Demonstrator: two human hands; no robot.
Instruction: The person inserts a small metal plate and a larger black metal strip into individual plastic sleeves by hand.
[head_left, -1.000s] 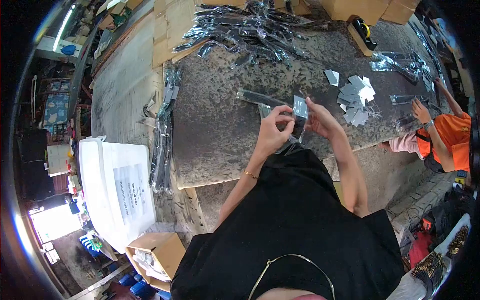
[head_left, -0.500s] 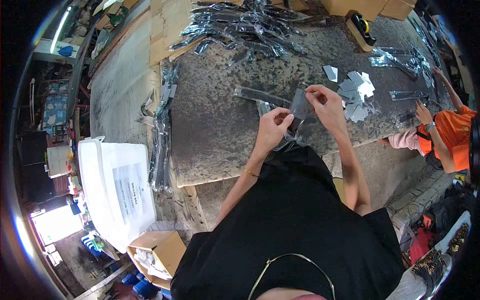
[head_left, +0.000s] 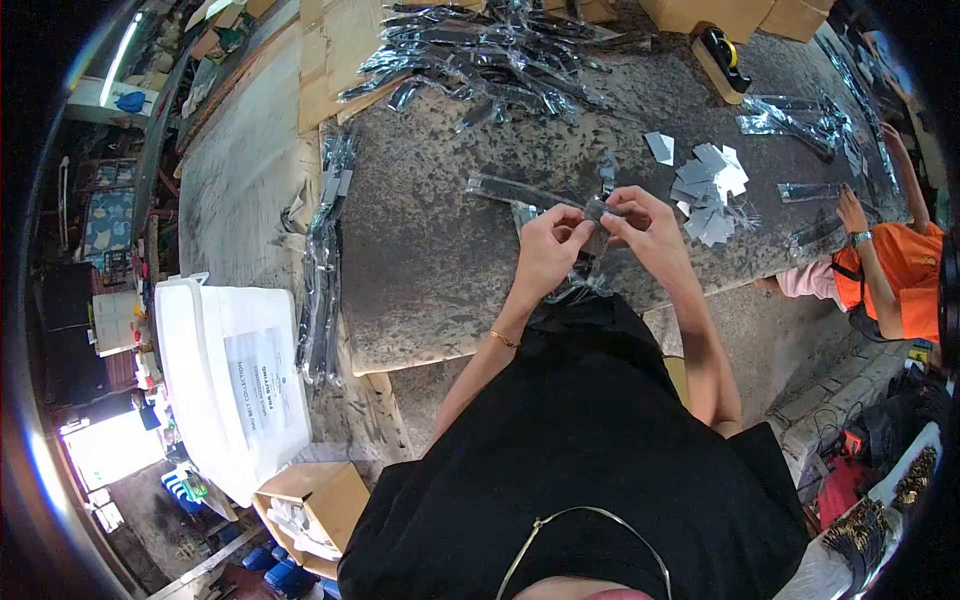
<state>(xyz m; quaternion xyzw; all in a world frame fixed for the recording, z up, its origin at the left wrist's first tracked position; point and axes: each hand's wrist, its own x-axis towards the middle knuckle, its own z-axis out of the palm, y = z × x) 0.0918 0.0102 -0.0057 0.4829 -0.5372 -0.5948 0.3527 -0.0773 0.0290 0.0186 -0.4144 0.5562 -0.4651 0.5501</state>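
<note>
Near the table's front edge, my left hand [head_left: 550,250] pinches a dark strip in clear plastic wrap [head_left: 592,238]. My right hand [head_left: 645,230] grips the same wrapped strip from the other side, its fingers closed close to my left fingertips. Part of the strip is hidden by my fingers. Another wrapped strip [head_left: 515,190] lies on the table just beyond my left hand. Right of my right hand is a loose pile of small grey and white cards [head_left: 712,190], with one card [head_left: 660,148] apart from it.
A heap of wrapped strips [head_left: 490,60] covers the far side of the table [head_left: 420,270]. A tape dispenser [head_left: 722,65] stands at the back right. More wrapped strips [head_left: 322,270] lie along the left edge, above a white bin [head_left: 250,370]. A co-worker in orange [head_left: 895,275] handles strips at right.
My hands have come closer together on the wrapped strip, the right moving down and left. The co-worker's hands have shifted at the right.
</note>
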